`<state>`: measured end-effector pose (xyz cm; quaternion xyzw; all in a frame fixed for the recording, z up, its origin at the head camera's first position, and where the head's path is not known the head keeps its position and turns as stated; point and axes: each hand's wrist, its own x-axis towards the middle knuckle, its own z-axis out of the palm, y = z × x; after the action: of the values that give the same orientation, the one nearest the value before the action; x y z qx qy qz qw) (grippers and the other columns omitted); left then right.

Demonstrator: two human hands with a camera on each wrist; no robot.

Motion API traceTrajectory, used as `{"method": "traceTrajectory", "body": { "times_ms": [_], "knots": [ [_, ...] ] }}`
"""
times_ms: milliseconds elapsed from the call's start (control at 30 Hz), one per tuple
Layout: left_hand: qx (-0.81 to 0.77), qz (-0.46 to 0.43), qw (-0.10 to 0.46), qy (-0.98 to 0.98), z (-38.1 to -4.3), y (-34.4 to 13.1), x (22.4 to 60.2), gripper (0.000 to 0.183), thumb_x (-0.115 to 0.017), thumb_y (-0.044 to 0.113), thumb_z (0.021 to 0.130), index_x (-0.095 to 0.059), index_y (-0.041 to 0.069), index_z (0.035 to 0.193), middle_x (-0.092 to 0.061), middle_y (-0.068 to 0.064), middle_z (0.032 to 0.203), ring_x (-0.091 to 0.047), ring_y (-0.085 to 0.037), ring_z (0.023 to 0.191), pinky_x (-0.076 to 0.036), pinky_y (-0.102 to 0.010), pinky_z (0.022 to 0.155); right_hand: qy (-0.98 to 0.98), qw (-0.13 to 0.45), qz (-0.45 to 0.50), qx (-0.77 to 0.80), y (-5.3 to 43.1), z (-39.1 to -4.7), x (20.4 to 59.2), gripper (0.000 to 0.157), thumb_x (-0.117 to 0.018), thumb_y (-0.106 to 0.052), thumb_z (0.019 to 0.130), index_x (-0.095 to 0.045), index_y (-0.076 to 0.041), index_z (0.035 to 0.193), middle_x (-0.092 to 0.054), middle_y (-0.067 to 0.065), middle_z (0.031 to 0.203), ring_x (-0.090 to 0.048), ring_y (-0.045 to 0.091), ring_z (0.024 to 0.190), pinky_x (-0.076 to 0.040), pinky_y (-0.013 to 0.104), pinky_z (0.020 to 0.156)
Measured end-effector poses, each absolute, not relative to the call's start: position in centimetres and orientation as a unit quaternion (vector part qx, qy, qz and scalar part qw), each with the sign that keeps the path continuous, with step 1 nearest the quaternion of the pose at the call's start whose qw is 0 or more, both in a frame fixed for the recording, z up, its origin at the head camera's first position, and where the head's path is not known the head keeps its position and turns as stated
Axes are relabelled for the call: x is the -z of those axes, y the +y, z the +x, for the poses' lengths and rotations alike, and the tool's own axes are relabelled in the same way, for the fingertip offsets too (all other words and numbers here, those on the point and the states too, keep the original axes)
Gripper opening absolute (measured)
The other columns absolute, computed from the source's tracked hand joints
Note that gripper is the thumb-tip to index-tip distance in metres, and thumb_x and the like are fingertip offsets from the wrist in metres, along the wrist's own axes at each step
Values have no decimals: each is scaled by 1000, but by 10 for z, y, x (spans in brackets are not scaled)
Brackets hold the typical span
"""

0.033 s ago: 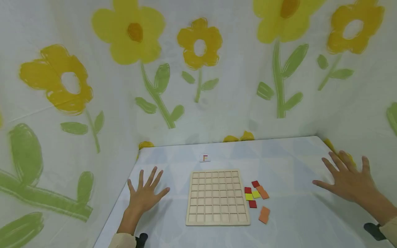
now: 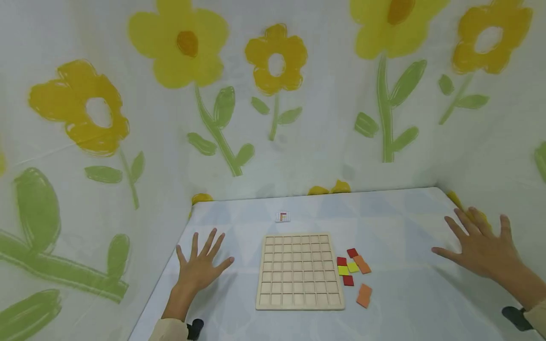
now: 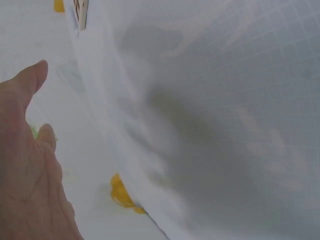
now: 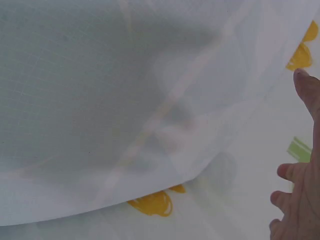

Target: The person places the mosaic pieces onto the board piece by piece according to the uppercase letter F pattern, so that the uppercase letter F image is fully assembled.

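My left hand point(image 2: 198, 271) hovers left of a wooden grid board point(image 2: 300, 272), fingers spread and straight, holding nothing. Far to the board's right, my right hand point(image 2: 484, 248) is also spread above the table and holds nothing. Square recesses fill the board, and no tile lies in them. Beside its right edge are red tiles point(image 2: 348, 281), yellow tiles point(image 2: 352, 267) and orange pieces point(image 2: 364, 295), some touching one another. Behind the board lies a small printed card point(image 2: 283, 217) with a coloured grid pattern. In the wrist views, the left palm point(image 3: 30, 180) and right fingers point(image 4: 287, 172) show at the edges.
A pale patterned cloth covers the table point(image 2: 405, 227). White curtains with yellow flowers point(image 2: 275, 61) and green leaves enclose it at the back and both sides. A dark wrist strap point(image 2: 195, 328) shows at the left sleeve.
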<state>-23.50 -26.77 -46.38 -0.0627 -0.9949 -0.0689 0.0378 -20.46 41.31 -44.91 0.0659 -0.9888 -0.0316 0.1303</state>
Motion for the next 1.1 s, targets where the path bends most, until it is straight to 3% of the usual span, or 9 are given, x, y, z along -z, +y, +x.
{"method": "traceTrajectory", "body": {
  "times_ms": [100,200,367,533,767,1100],
  "knots": [
    [66,-67,41,-995,-236,-265,464,87,-40,76,92,-19,28,162,-3,0,168,12,-44,149,24,-71,100,-989,132,66,24,413,-202,448,106,-54,-70,89,-8,-5,160,1,27,163,18,41,148,26,68,101],
    [65,-78,50,-994,-237,-260,463,87,-41,76,92,-20,29,161,-5,1,168,9,-44,149,17,-74,103,-987,143,69,8,408,-198,447,101,-56,-67,90,-20,-1,157,-12,26,162,9,41,149,20,72,103],
    [103,-105,73,-986,-234,-251,465,83,-46,71,93,-25,28,161,-12,1,168,2,-40,151,8,-71,109,-981,162,93,-42,382,-194,446,86,-68,-57,87,-42,2,143,-42,25,146,-19,42,144,-6,79,100],
    [136,-127,88,-979,-232,-241,467,76,-51,63,96,-31,26,159,-22,0,166,-20,-38,146,-14,-66,109,-967,189,152,-83,337,-194,442,72,-82,-39,79,-55,-1,134,-54,23,135,-43,41,124,-26,71,89],
    [216,-133,54,-966,-226,-226,471,69,-56,55,97,-34,29,158,-34,2,161,-36,-36,136,-28,-64,105,-960,156,199,-120,280,-191,440,61,-85,-25,78,-61,-5,131,-59,21,131,-47,40,122,-30,68,91],
    [327,-127,3,-937,-220,-213,487,66,-64,46,96,-42,25,154,-37,5,158,-34,-28,135,-34,-59,105,-961,111,207,-147,241,-205,448,50,-83,-20,81,-66,-7,126,-63,17,128,-50,37,122,-31,64,94]
  ]
}}
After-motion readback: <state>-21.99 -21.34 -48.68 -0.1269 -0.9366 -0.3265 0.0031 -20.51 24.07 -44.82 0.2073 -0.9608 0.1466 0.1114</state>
